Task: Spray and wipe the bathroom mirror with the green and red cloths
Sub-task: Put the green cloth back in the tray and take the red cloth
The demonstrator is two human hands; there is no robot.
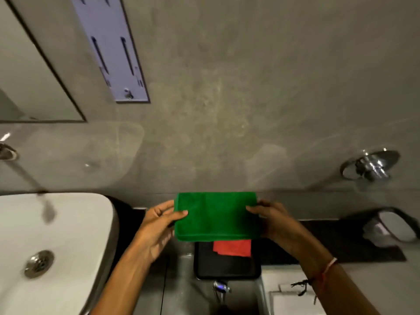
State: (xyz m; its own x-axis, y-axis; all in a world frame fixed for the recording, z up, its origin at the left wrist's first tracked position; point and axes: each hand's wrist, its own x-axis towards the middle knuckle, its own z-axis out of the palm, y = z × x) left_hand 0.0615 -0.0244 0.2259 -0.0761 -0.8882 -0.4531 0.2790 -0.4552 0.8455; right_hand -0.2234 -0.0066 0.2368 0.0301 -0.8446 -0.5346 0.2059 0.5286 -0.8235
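Observation:
A folded green cloth (216, 215) is held flat between both hands, low in the middle of the view. My left hand (159, 226) grips its left edge and my right hand (275, 221) grips its right edge. Just below it, a red cloth (233, 247) lies on a black tray (227, 269), partly hidden by the green cloth. The mirror (29, 71) shows at the upper left, its corner reaching down toward the counter. No spray bottle is in view.
A white basin (68, 223) with a metal drain (39, 263) fills the lower left, under a wall spout (27, 176). A chrome wall fitting (370, 165) and a second basin's edge (395, 226) are at the right. A metal panel (113, 48) hangs on the grey wall.

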